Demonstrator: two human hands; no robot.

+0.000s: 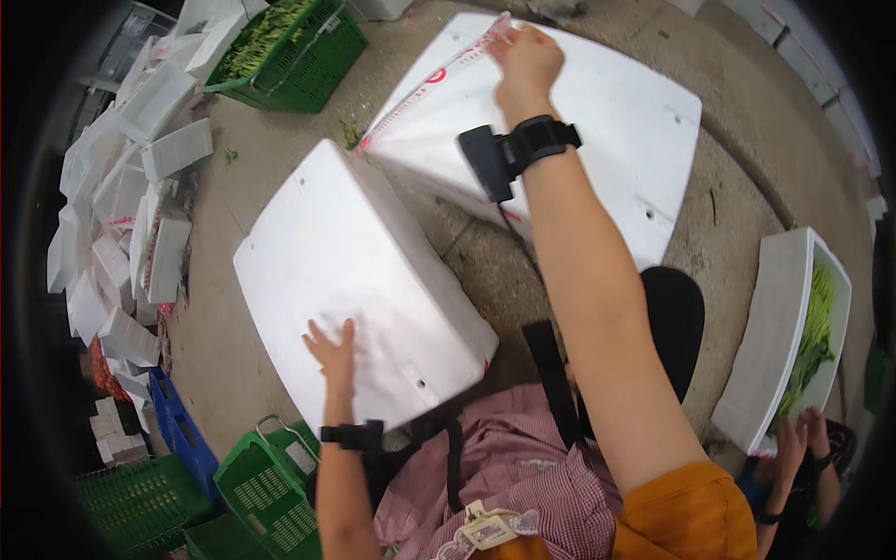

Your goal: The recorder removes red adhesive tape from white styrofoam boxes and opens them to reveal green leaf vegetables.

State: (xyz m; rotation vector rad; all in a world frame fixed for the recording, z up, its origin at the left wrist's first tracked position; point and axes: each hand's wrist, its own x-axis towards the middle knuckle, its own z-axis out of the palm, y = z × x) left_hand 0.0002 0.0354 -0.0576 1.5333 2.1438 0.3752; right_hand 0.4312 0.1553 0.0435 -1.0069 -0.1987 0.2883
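My left hand rests with spread fingers on the white lid of a foam box just in front of me. My right hand reaches far forward, its fingers closed on the end of a clear packing tape strip with red print. From there the strip slants down to the near left corner of a second white foam box, across its top. That box stands ahead and to the right, with its lid on. Both wrists wear black bands.
Heaped foam boxes lie at the left. A green crate of leafy greens stands far left; another green crate and a blue crate sit near left. At right, another person's hands touch a foam box of greens.
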